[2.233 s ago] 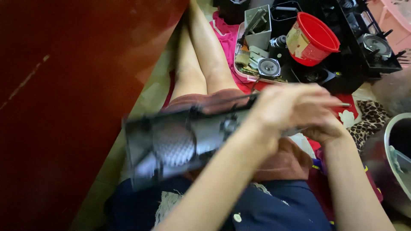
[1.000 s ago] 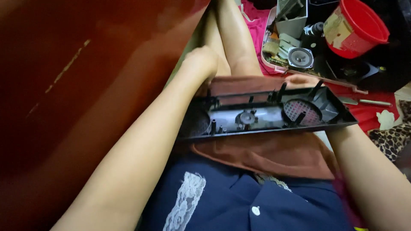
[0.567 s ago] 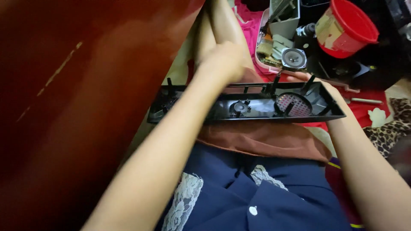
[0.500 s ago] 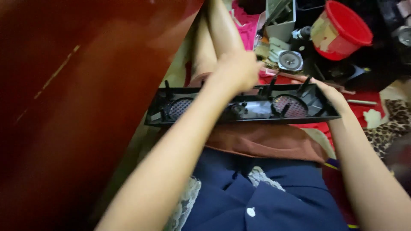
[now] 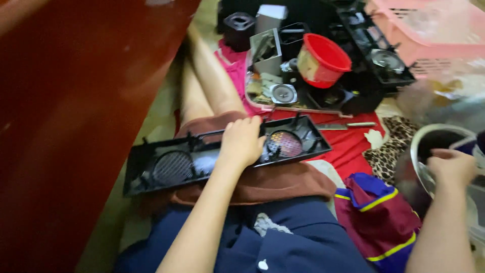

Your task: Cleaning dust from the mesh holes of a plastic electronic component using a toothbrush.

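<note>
A long black plastic speaker panel (image 5: 166,164) with two round mesh grilles lies inside-up across my lap. My left hand (image 5: 241,143) rests on its middle, palm down, holding it in place. My right hand (image 5: 453,166) is far to the right, closed over something dark at the rim of a round grey-white container (image 5: 422,146); what it grips is blurred.
A dark red wooden surface (image 5: 76,101) fills the left. Ahead on the floor are a red bucket (image 5: 323,60), a small round speaker (image 5: 283,93), black boxes, a metal blade (image 5: 338,125) on red cloth, and a pink basket (image 5: 429,35). A maroon and blue bag (image 5: 379,212) lies by my right side.
The panel was turned over and laid across my lap. My right hand let go of its right end and moved off to the container on the right. The view swung right.
</note>
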